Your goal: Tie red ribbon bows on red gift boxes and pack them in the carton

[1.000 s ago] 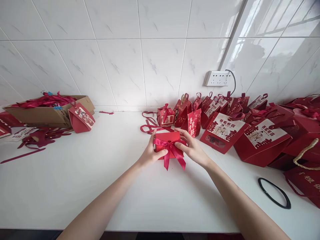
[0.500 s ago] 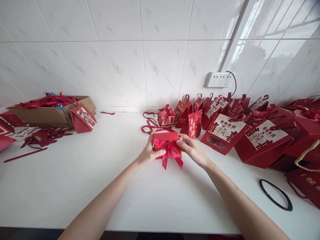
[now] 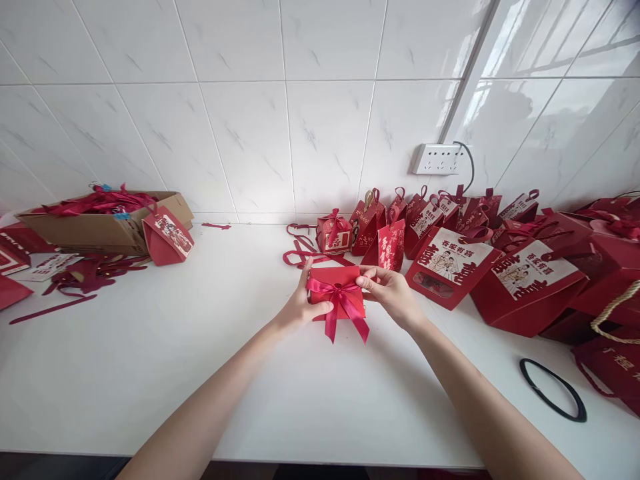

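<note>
A small red gift box is held just above or on the white table, with a magenta satin ribbon bow tied across its front. My left hand grips the box's left side, its thumb pressed on the front by the bow. On the opposite side, my right hand pinches the box's upper right edge near the ribbon, thumb in front. Just behind stand a small red box with a bow and a tall red box. Loose ribbon lies left of them.
At left, a cardboard box overflows with ribbons, a red triangular box leaning beside it. Several red gift boxes crowd the right side. A black ring lies at the table's right front. A power strip is on the tiled wall.
The box and both hands have shifted very slightly to the right. My right hand's fingers have moved a little at the box's upper right edge.
</note>
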The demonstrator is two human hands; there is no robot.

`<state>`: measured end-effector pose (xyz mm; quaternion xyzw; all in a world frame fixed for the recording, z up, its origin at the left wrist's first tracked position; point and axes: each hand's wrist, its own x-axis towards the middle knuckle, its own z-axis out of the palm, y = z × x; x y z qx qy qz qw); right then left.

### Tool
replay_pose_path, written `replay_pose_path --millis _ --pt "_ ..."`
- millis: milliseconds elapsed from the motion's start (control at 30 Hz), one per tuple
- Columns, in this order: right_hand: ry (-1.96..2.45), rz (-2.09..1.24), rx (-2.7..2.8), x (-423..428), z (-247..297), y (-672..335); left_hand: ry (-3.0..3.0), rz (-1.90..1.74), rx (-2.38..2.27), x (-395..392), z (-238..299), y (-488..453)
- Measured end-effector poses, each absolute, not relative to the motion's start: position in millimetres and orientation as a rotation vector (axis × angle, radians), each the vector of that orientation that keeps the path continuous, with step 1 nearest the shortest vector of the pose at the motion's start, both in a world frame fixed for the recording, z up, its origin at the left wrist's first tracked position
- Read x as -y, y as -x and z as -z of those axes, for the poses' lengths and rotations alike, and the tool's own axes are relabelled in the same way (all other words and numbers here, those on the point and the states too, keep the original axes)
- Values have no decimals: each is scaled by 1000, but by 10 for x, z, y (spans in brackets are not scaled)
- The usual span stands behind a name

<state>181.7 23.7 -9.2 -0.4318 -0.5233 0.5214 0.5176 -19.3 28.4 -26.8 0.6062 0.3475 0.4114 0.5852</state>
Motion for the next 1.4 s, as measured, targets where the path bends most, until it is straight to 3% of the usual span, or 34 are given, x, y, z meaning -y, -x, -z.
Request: replay_pose_path --millis 433,833,1167,1400 --pt "1148 -1042 1336 -235 116 -1794 -1533 -1175 -895 -187 219 141" --pt "1160 -1079 1348 -203 108 -1754 -1385 -1098 -945 -140 113 43" --pt "915 -1414 1256 -208 144 -1819 -1428 -1098 -987 -138 120 49" --pt "975 -1353 1292 -217 149 -1833 -1418 -1091 -989 -132 102 45"
